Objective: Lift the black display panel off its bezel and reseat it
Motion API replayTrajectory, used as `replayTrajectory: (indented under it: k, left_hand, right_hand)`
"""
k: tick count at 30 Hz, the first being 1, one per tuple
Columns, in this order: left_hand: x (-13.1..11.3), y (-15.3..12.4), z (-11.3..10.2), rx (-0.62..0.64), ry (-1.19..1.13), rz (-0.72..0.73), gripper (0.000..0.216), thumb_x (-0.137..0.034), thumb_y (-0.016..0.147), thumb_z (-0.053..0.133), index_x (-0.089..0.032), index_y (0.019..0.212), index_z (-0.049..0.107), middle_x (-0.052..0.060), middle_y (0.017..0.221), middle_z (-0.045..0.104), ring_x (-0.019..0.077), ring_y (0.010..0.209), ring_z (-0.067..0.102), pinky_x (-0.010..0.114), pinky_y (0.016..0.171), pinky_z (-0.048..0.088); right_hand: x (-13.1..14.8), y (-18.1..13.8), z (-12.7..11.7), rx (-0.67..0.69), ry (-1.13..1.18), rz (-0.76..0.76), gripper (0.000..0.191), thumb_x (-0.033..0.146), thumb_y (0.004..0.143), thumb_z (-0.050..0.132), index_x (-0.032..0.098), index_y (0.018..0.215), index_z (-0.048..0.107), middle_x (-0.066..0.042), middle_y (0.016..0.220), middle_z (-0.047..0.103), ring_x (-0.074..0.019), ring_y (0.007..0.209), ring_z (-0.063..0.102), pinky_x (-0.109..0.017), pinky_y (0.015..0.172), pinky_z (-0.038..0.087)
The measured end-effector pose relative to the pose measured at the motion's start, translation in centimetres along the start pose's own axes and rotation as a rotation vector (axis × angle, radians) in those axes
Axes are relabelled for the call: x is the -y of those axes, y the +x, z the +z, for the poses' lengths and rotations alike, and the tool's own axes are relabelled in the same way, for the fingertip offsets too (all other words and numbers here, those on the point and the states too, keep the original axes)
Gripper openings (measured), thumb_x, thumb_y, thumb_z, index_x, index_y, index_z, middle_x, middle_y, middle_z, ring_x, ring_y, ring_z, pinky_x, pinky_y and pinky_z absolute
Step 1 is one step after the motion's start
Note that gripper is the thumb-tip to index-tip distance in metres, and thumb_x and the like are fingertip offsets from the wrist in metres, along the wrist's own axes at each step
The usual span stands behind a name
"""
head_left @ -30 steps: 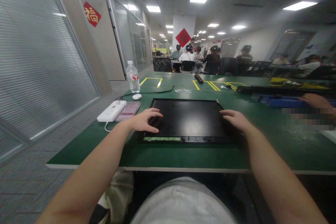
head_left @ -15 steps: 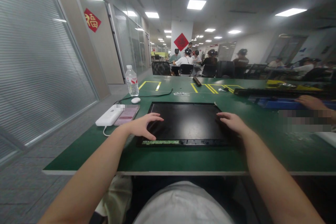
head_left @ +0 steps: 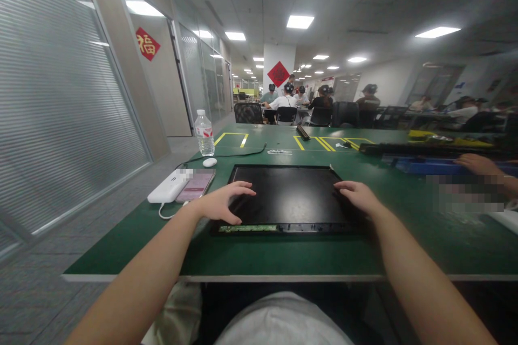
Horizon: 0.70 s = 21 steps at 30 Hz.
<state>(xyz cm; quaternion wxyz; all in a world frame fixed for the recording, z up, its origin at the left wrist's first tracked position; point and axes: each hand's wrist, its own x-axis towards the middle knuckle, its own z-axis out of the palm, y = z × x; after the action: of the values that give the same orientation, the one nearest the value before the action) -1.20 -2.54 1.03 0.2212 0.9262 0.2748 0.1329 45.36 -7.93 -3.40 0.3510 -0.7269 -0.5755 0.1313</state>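
A black flat display panel in a shallow black frame lies flat on the green table in front of me. A green circuit board strip runs along the left half of its near edge. My left hand is at the panel's left edge, thumb and fingers spread wide apart over the corner of the screen. At the opposite edge is my right hand, its fingers stretched out over the right rim. Neither hand is closed around the panel. Whether the fingertips touch it, I cannot tell.
On the left are a white power bank, a phone, a small white case and a water bottle. A black cable lies behind the panel. Another person's hand is by a blue part at right.
The whole view has shifted slightly, so the scene sits lower in the picture. Both hands and the panel keep almost the same places relative to each other.
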Motion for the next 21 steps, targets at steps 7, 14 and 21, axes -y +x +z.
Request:
replayTrajectory:
  k: [7, 14, 21]
  left_hand:
    - [0.27, 0.05, 0.29, -0.006, 0.015, 0.041, 0.077, -0.022, 0.063, 0.081, -0.025, 0.137, 0.059, 0.011, 0.158, 0.041, 0.0336, 0.142, 0.042, 0.044, 0.118, 0.033]
    - [-0.04, 0.09, 0.29, -0.007, 0.007, 0.043, 0.075, -0.020, 0.063, 0.079, -0.024, 0.136, 0.060, 0.011, 0.157, 0.043, 0.0336, 0.142, 0.043, 0.043, 0.118, 0.033]
    - [0.02, -0.05, 0.29, 0.007, -0.021, 0.015, 0.074, -0.020, 0.064, 0.079, -0.025, 0.136, 0.060, 0.011, 0.157, 0.043, 0.0327, 0.142, 0.043, 0.043, 0.118, 0.032]
  right_hand:
    - [0.10, 0.00, -0.17, -0.052, -0.003, -0.002, 0.027, 0.019, 0.080, 0.057, 0.022, 0.094, 0.079, -0.004, 0.104, 0.077, -0.0214, 0.102, 0.070, -0.031, 0.096, 0.049]
    - [-0.20, 0.21, -0.34, -0.111, 0.001, 0.038, 0.028, 0.017, 0.079, 0.055, 0.022, 0.094, 0.078, -0.005, 0.102, 0.077, -0.0213, 0.099, 0.070, -0.032, 0.095, 0.050]
    - [0.37, -0.02, -0.37, -0.122, 0.030, 0.079, 0.027, 0.015, 0.078, 0.056, 0.021, 0.091, 0.078, -0.005, 0.099, 0.077, -0.0207, 0.096, 0.070, -0.031, 0.093, 0.051]
